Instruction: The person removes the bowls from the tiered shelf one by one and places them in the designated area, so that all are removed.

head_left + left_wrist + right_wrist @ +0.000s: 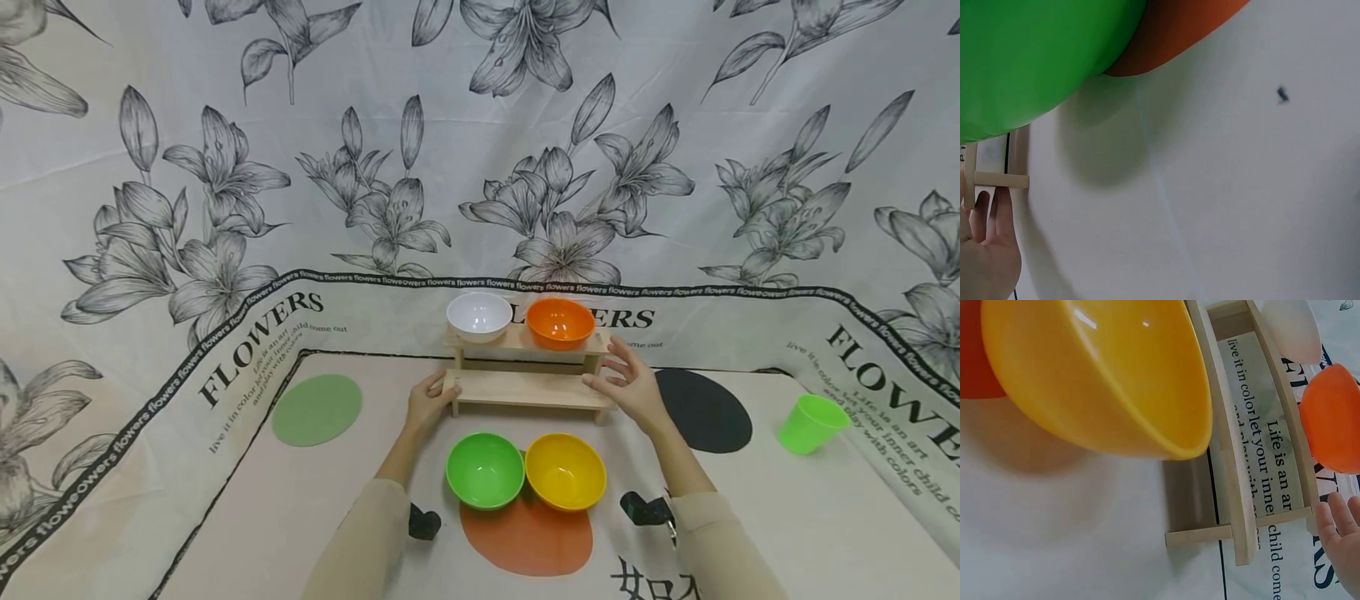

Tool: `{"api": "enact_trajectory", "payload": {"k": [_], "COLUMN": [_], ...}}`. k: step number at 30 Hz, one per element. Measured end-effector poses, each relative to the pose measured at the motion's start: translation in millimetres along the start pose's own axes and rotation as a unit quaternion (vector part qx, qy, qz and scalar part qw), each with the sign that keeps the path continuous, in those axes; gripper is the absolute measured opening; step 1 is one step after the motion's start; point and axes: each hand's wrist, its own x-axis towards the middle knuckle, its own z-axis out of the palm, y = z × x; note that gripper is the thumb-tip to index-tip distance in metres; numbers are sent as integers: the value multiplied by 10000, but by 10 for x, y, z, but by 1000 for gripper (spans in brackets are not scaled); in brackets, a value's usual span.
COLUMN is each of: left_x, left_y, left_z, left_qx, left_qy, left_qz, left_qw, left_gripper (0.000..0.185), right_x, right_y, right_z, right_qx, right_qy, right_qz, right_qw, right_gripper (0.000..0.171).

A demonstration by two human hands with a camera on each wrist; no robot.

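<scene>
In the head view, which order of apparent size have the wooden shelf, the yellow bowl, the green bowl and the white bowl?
1. Wooden shelf
2. Yellow bowl and green bowl: too alike to rank
3. White bowl

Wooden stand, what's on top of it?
A white bowl and an orange bowl sit side by side on its upper shelf; the wood directly beneath them is covered and can't be seen.
</scene>
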Motion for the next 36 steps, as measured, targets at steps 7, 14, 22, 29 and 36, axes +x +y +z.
{"api": "enact_trajectory", "payload": {"k": [7,14,22,29,36], "left_x": [29,60,37,81,60], "left_y": [-47,-143,-52,-156,-112], "left_z": [9,-12,-1,-7,-8], "left_qx": [-190,-366,-178,-285,-172], "left_qy": [-30,-97,-70,-124,-83], "left_qz": [-47,348,45,391,237], "left_qw": [9998,9987,9998,9988,9995], "left_gripper": [59,62,57,61,60], "right_x": [226,399,549,630,668], "right_y": [-38,-44,-79,4,14], "right_z": [-42,-42,46,115,152], "right_qx": [9,172,260,355,392], "right_qy": [-15,-217,-410,-367,-423], "right_qz": [343,360,387,132,541], "right_qw": [9994,9990,9981,9986,9969], "right_gripper": [87,87,87,86,87]}}
